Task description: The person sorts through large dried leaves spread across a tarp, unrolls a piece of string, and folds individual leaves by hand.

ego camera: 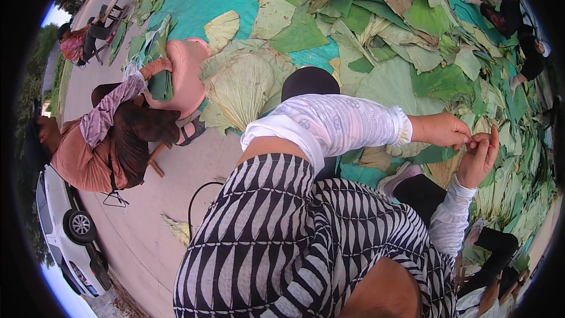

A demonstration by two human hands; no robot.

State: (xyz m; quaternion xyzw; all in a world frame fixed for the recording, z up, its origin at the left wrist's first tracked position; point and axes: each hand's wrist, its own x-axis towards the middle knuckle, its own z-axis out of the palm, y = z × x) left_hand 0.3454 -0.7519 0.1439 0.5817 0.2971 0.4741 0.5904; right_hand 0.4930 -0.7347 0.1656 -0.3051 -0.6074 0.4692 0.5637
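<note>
My left hand [443, 130], in a white sleeve with an elastic cuff, reaches across to the right and pinches one end of a thin red strip or cord [482, 143]. Against its fingertips is my right hand [477, 163], with the same thin red item between thumb and fingers and one finger raised. What the red item is made of is too small to tell. Large dried and green leaves [446, 81], like lotus leaves, lie beneath and beyond both hands. A broad, flat pile of pale leaves [240, 84] rests in front of my knee.
A teal ground sheet [190, 4] lies under the leaves. To the left, a seated person [88, 150] touches a pink plastic tub [187, 75]. Other people sit at the far left, upper right and lower right. A white car [57, 234] stands on the concrete at the left.
</note>
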